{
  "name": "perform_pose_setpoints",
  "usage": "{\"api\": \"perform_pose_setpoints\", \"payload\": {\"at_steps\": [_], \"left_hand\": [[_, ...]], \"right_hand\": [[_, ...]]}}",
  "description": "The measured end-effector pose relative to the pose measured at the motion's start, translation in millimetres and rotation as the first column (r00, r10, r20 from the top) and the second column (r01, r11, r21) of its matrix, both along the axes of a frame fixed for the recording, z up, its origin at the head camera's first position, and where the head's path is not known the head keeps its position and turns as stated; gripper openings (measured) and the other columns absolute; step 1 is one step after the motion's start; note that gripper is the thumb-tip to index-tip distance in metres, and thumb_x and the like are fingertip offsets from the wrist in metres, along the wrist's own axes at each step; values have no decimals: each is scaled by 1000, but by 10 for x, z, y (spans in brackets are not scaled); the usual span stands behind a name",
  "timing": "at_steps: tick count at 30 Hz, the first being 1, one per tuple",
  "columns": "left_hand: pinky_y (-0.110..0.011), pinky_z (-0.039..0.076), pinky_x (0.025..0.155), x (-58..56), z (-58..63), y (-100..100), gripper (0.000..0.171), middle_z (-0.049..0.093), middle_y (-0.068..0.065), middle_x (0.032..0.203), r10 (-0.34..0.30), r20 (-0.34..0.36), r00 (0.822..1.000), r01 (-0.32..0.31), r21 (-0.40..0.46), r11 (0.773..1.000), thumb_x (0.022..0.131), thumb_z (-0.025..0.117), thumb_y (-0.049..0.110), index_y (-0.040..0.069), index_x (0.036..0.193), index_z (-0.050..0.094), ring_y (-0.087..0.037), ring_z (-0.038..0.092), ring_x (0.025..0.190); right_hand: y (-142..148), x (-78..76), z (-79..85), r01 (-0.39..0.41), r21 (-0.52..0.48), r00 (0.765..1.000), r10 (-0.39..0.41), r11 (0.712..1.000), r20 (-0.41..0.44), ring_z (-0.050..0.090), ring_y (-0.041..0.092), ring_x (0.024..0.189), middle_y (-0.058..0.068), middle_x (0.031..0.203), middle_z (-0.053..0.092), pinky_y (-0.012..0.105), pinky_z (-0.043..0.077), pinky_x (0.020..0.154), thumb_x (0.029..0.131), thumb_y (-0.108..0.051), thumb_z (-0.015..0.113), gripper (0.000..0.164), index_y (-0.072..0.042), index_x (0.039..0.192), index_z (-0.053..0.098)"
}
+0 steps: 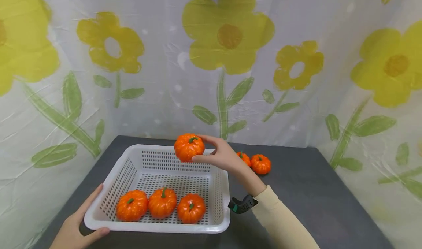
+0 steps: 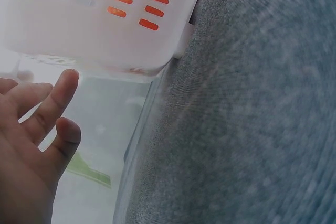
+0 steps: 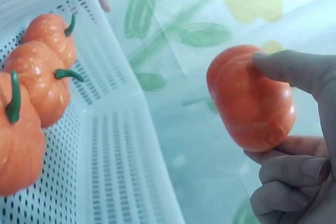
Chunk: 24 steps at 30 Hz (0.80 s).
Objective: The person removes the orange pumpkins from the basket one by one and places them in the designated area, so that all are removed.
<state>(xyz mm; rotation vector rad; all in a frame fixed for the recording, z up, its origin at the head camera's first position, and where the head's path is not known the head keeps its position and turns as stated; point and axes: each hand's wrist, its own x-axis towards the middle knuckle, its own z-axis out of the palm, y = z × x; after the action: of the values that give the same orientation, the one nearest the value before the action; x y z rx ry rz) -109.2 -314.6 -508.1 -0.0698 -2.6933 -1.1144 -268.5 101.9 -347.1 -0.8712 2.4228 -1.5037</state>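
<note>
Raised over the back right part of a white perforated basket [image 1: 155,227], a small orange pumpkin [image 1: 185,147] with a green stem is pinched in my right hand [image 1: 221,154]. The right wrist view shows the thumb on one side of the held pumpkin [image 3: 252,98] and fingers on the other. Inside the basket, three like pumpkins [image 1: 162,203] sit in a row along the front. My left hand [image 1: 74,229] lies at the basket's front left corner, its fingers extended and thumb apart. Whether it touches the rim is unclear.
Two more pumpkins [image 1: 261,164] stand on the dark grey table [image 1: 306,201] to the right of the basket, one partly hidden by my right hand. A white curtain [image 1: 158,106] with yellow flowers hangs behind and at both sides.
</note>
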Motion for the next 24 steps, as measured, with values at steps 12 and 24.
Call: {"api": "perform_pose_setpoints", "payload": {"at_steps": [12, 24], "left_hand": [[-84, 41, 92, -46, 68, -10, 115, 40, -36, 158, -7, 156, 988, 0, 45, 999, 90, 85, 29, 22, 172, 5, 19, 41, 97], [-53, 59, 81, -90, 26, -55, 121, 45, -40, 152, -28, 139, 990, 32, -26, 999, 87, 88, 29, 19, 172, 3, 16, 47, 92]], "right_hand": [[771, 182, -271, 303, -85, 953, -303, 949, 15, 68, 21, 86, 9, 119, 72, 35, 60, 76, 90, -30, 85, 72, -21, 156, 55], [1219, 323, -593, 425, -49, 900, -428, 904, -87, 55, 16, 78, 17, 130, 67, 23, 49, 68, 90, -29, 86, 69, -19, 152, 58]]}}
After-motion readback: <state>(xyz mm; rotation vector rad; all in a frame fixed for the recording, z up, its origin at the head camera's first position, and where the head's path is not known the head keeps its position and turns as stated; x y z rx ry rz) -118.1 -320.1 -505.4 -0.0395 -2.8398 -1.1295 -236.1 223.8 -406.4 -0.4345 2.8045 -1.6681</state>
